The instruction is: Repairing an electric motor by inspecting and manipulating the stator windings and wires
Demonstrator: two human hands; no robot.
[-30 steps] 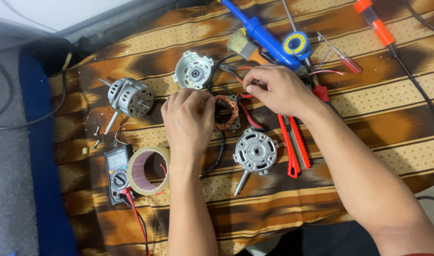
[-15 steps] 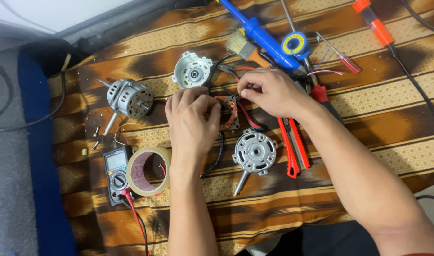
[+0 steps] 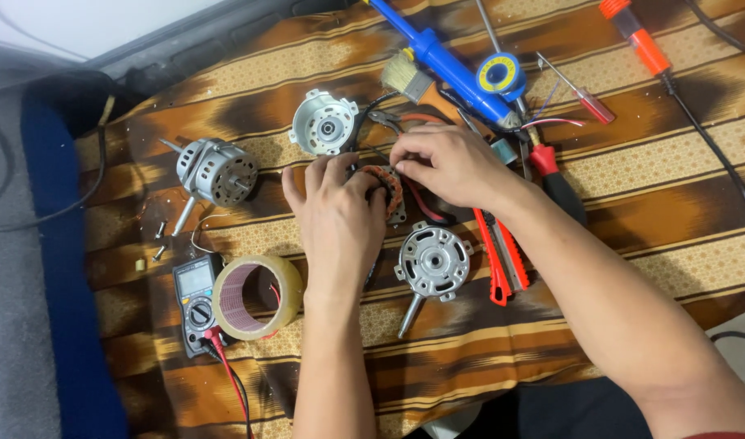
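Copper stator [image 3: 386, 189] unmoved between hands

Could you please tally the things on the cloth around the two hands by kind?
Motor parts: 4 (full motor, end cap, cap with shaft, copper-wound stator held by left hand and right hand)
Tape rolls: 1
Multimeters: 1
Brushes: 1
Red-handled pliers: 1
Total: 8
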